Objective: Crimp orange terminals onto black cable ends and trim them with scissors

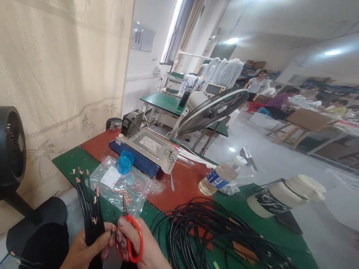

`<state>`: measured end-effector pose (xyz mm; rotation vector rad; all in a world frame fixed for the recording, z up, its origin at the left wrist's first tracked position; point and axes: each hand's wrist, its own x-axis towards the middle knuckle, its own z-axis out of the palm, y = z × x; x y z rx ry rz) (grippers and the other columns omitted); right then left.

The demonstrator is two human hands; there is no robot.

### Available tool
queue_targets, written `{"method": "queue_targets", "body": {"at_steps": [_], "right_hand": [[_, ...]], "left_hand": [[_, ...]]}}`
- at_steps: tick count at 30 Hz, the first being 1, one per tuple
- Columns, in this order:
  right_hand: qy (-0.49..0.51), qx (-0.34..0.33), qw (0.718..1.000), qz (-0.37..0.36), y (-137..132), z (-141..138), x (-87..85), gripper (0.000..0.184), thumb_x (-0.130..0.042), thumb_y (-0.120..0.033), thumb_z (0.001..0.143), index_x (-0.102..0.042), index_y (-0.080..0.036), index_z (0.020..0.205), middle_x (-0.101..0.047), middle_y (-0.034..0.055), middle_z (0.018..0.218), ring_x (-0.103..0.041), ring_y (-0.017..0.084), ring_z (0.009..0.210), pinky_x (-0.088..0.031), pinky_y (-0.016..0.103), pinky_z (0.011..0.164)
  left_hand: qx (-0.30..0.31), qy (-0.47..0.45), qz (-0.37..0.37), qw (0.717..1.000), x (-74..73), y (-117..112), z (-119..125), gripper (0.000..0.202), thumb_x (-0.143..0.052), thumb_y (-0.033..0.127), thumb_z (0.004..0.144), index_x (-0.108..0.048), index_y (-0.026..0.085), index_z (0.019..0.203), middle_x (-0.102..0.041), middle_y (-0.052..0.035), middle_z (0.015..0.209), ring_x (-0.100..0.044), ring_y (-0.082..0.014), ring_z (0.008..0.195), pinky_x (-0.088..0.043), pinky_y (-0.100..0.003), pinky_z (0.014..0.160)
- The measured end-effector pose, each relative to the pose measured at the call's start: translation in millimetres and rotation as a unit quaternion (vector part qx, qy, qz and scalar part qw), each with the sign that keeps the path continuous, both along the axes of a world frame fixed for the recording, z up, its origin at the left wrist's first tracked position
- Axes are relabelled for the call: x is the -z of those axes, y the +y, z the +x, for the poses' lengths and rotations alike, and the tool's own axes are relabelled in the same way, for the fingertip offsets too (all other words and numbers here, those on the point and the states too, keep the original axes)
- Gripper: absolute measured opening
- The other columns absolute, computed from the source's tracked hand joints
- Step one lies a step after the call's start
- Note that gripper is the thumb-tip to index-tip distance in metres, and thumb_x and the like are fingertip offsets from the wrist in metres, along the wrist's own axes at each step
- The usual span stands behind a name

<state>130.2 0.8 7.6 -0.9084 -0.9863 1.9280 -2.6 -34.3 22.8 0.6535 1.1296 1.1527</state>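
Note:
My left hand (89, 248) is closed around a bundle of black cables (92, 212), whose stripped ends fan upward with short coloured wires showing. Close beside it, my right hand (134, 241) grips a pair of scissors (139, 243) with red handles, blades pointing up and away. The fingertips of both hands meet near one cable end, too small to make out. Just beyond the blades lies a clear plastic bag (138, 194) with small reddish wire scraps on it. A blue round cup (125, 162) stands at the bag's far edge.
A large coil of black cables (188, 246) covers the table's right side. Behind sit a blue-based solder pot (149, 148), a labelled bottle (219, 178) and a cream jug (279, 199). A black fan (0, 153) stands left. People work in the background.

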Motion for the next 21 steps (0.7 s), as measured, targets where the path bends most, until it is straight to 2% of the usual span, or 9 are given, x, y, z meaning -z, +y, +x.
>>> {"method": "queue_targets", "body": {"at_steps": [4, 10, 12, 13, 14, 15, 17, 19, 21], "right_hand": [[-0.005, -0.002, 1.0, -0.014, 0.2, -0.9, 3.3, 0.05, -0.065, -0.056, 0.069, -0.053, -0.012, 0.049, -0.046, -0.003, 0.039, -0.037, 0.004, 0.028, -0.026, 0.016, 0.029], [-0.041, -0.002, 0.999, -0.001, -1.1, -1.1, 0.7, 0.049, -0.06, -0.059, 0.071, -0.055, -0.013, 0.054, -0.042, -0.005, 0.039, -0.034, 0.005, 0.029, -0.025, 0.019, 0.032], [-0.117, 0.039, 0.989, 0.08, -3.0, 0.1, 5.1, 0.047, -0.059, -0.058, 0.074, -0.055, -0.014, 0.057, -0.044, -0.0042, 0.043, -0.038, 0.007, 0.035, -0.028, 0.02, 0.036], [-0.173, 0.071, 0.969, 0.161, -4.3, 0.9, 8.1, 0.044, -0.06, -0.055, 0.075, -0.056, -0.015, 0.058, -0.048, -0.0025, 0.048, -0.042, 0.008, 0.04, -0.03, 0.021, 0.04], [-0.23, 0.11, 0.929, 0.268, -5.7, 1.9, 11.1, 0.039, -0.061, -0.05, 0.077, -0.058, -0.015, 0.06, -0.051, -0.0008, 0.052, -0.046, 0.009, 0.046, -0.031, 0.021, 0.044], [-0.279, 0.143, 0.866, 0.389, -7.2, 2.8, 13.7, 0.033, -0.06, -0.043, 0.08, -0.061, -0.015, 0.063, -0.054, 0.0007, 0.057, -0.048, 0.01, 0.051, -0.031, 0.023, 0.047], [-0.34, 0.171, 0.707, 0.596, -9.9, 4.3, 16.1, 0.021, -0.053, -0.029, 0.087, -0.065, -0.016, 0.075, -0.057, 0.002, 0.061, -0.048, 0.012, 0.056, -0.029, 0.025, 0.051], [-0.368, 0.143, 0.581, 0.711, -11.9, 4.8, 13.3, 0.023, -0.042, -0.019, 0.092, -0.064, -0.015, 0.089, -0.058, 0.0019, 0.061, -0.047, 0.012, 0.055, -0.026, 0.027, 0.051], [-0.389, 0.094, 0.521, 0.754, -12.9, 3.9, 6.4, 0.028, -0.035, -0.016, 0.095, -0.062, -0.012, 0.1, -0.059, 0.0026, 0.064, -0.048, 0.013, 0.057, -0.026, 0.029, 0.051]], "left_hand": [[0.024, 0.013, 0.015, 1.0, 5.3, 0.6, 0.0, 0.028, -0.072, 0.041, 0.064, -0.066, 0.014, 0.062, -0.049, 0.0019, 0.043, -0.042, -0.0091, 0.044, -0.033, -0.023, 0.048], [-0.018, -0.01, 0.007, 1.0, 9.1, 3.2, 0.1, 0.027, -0.077, 0.036, 0.059, -0.069, 0.014, 0.073, -0.055, 0.0022, 0.048, -0.045, -0.009, 0.045, -0.036, -0.022, 0.046], [-0.036, -0.024, -0.019, 0.999, 7.3, 5.2, -1.9, 0.029, -0.077, 0.034, 0.059, -0.07, 0.013, 0.077, -0.06, 0.0004, 0.055, -0.051, -0.0102, 0.05, -0.04, -0.021, 0.049], [-0.045, -0.036, -0.042, 0.997, 6.3, 6.2, -3.4, 0.031, -0.078, 0.032, 0.059, -0.069, 0.012, 0.081, -0.063, -0.001, 0.06, -0.055, -0.0116, 0.055, -0.044, -0.022, 0.053], [-0.052, -0.054, -0.067, 0.995, 5.4, 7.2, -5.0, 0.032, -0.077, 0.03, 0.06, -0.069, 0.012, 0.085, -0.066, -0.0026, 0.065, -0.058, -0.0136, 0.061, -0.047, -0.023, 0.058], [-0.058, -0.074, -0.092, 0.991, 4.8, 8.0, -6.6, 0.033, -0.077, 0.028, 0.061, -0.068, 0.012, 0.089, -0.068, -0.004, 0.069, -0.061, -0.0156, 0.066, -0.049, -0.025, 0.062], [-0.069, -0.117, -0.127, 0.983, 4.7, 8.9, -9.1, 0.033, -0.075, 0.024, 0.063, -0.066, 0.012, 0.093, -0.071, -0.0063, 0.073, -0.064, -0.0185, 0.069, -0.051, -0.029, 0.065], [-0.087, -0.148, -0.142, 0.975, 6.4, 8.8, -10.0, 0.03, -0.074, 0.02, 0.064, -0.066, 0.012, 0.091, -0.072, -0.0084, 0.074, -0.065, -0.0193, 0.069, -0.052, -0.029, 0.065], [-0.102, -0.163, -0.149, 0.97, 9.4, 8.3, -9.9, 0.028, -0.074, 0.016, 0.064, -0.065, 0.011, 0.09, -0.073, -0.0111, 0.078, -0.066, -0.0198, 0.073, -0.052, -0.029, 0.068]]}}
